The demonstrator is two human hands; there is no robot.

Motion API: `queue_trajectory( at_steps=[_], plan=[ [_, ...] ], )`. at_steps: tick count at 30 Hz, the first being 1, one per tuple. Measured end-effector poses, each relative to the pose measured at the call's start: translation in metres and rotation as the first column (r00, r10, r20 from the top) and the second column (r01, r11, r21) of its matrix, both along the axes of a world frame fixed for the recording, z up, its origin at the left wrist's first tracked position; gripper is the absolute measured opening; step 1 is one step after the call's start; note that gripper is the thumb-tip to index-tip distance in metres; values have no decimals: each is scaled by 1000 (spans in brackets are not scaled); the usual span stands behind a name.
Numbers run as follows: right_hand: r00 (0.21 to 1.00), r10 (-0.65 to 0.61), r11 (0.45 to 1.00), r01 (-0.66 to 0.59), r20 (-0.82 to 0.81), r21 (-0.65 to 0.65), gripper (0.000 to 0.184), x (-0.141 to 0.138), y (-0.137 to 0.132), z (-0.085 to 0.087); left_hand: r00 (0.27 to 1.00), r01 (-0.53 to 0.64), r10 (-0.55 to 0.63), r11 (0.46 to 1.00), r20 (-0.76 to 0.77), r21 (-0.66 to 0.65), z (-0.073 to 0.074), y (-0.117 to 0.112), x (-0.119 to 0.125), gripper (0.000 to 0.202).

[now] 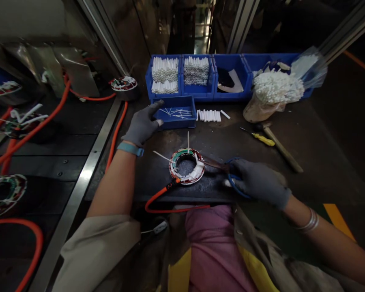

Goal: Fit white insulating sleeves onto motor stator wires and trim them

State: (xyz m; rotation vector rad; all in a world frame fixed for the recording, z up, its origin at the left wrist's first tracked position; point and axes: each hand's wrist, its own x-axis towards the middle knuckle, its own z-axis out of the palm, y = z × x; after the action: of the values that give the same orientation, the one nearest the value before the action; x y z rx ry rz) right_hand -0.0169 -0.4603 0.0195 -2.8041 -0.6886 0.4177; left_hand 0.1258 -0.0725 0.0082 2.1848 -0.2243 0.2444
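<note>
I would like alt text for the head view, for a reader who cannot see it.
A gloved right hand holds blue-handled scissors at a ring-shaped part with an orange cable on a dark bench. The gloved left hand is at the left end of a blue tray of thin white strips, with blue bins behind.

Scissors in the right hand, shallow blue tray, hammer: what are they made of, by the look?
Scissors: blades seem metal, dull brownish; the blue loops could be plastic or coated, blur leaves it open.
Shallow blue tray: probably moulded plastic, going by its uniform colour and straight, thin walls.
Hammer: handle likely bare wood, matt brown; head too dark to tell.
</note>
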Motion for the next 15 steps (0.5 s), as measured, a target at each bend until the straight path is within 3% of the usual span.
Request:
queue_trajectory(
  at_steps=[2, 5, 7, 9, 11, 15],
  plan=[
    [996, -20, 999, 23, 85, -39, 44, 9, -5, -2, 989, 133, -132, 991, -67, 9, 7, -3, -18, 66],
    [992, 22, 996, -11, 124, -85, 48, 31, 4, -2, 884, 388, -387, 920, -262, -49, 22, -30, -50, 56],
    [989, 81, 990, -65, 128, -122, 48, 48, 19, -1, 853, 418, -439, 898, -281, -136, 25, -55, -61, 49],
    [980, 145, 979, -123, 133, -165, 45, 62, 33, -1, 879, 358, -408, 906, -245, -225, 21, -73, -65, 41],
    [976, 196, 964, -173, 99, -203, 42, 72, 40, -3, 929, 247, -301, 938, -216, -243, 12, -76, -67, 36],
    [978, 204, 959, -191, 41, -209, 47, 76, 26, -5, 982, -43, 17, 990, -187, -137, 5, -35, -90, 30]
  ],
)
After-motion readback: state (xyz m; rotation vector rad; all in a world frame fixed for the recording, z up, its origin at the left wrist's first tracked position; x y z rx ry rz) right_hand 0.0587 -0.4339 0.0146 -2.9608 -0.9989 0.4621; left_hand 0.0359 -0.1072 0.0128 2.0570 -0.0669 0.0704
